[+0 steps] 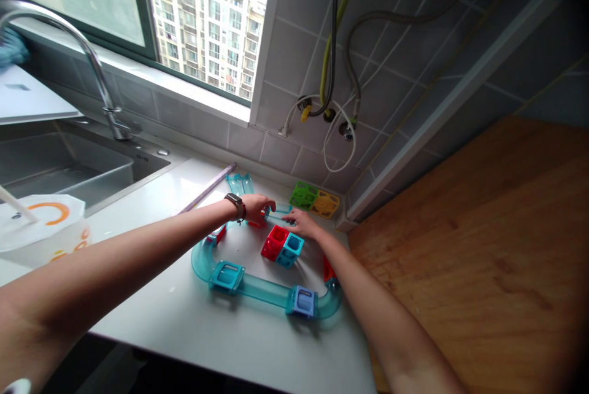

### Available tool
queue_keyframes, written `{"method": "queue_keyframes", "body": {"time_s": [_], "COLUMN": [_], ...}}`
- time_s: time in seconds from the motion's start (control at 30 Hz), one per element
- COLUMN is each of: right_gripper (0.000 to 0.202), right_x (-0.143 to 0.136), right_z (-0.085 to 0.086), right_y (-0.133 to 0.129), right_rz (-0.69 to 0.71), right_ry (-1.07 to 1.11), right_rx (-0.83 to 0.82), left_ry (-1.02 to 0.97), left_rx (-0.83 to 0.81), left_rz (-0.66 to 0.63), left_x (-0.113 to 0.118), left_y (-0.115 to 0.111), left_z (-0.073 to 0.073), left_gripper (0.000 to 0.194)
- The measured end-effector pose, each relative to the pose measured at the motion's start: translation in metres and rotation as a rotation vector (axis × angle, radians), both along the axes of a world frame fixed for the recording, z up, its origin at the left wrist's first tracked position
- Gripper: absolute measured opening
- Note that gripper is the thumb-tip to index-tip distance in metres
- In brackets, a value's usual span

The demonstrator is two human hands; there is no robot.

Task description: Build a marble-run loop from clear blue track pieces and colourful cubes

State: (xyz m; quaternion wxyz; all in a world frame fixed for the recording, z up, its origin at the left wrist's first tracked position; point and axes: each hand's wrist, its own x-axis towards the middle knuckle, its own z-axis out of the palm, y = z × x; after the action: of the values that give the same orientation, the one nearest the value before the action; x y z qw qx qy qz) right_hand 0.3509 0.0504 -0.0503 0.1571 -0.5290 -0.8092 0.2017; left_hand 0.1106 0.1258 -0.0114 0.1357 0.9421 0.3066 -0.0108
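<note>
A loop of translucent blue track pieces (264, 291) lies on the counter, with a teal cube frame (227, 275) and a purple cube frame (304, 301) along its near side. At the far side, my left hand (256, 207), wearing a watch, curls its fingers on a clear blue track piece (278, 217). My right hand (302, 223) grips the other end of that piece, its fingertips partly hidden. Below the left hand a red block (256, 224) shows in part. Inside the loop, a red cube (276, 243) and a light blue cube (292, 249) stand joined.
Green (304, 196) and yellow cube frames (326, 204) rest by the back wall. Behind my left hand are a clear blue piece (240, 184) and a purple stick (209, 188). A sink (151, 167) with faucet (94, 62) and a plastic tub (43, 222) stand left. Wood panel (483, 247) borders the right.
</note>
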Motion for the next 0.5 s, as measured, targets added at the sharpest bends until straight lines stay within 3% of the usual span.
{"method": "queue_keyframes", "body": {"time_s": [0.3, 0.5], "right_gripper": [0.034, 0.033], "right_x": [0.005, 0.003], "right_z": [0.009, 0.018], "right_y": [0.003, 0.034], "right_rz": [-0.051, -0.171], "right_ry": [0.041, 0.001], "right_rx": [0.001, 0.061], "left_ry": [0.021, -0.016], "left_rx": [0.049, 0.043], "left_rz": [-0.045, -0.056], "left_x": [0.003, 0.001], "left_y": [-0.003, 0.002], "left_z": [0.002, -0.005], "left_gripper": [0.045, 0.045]}}
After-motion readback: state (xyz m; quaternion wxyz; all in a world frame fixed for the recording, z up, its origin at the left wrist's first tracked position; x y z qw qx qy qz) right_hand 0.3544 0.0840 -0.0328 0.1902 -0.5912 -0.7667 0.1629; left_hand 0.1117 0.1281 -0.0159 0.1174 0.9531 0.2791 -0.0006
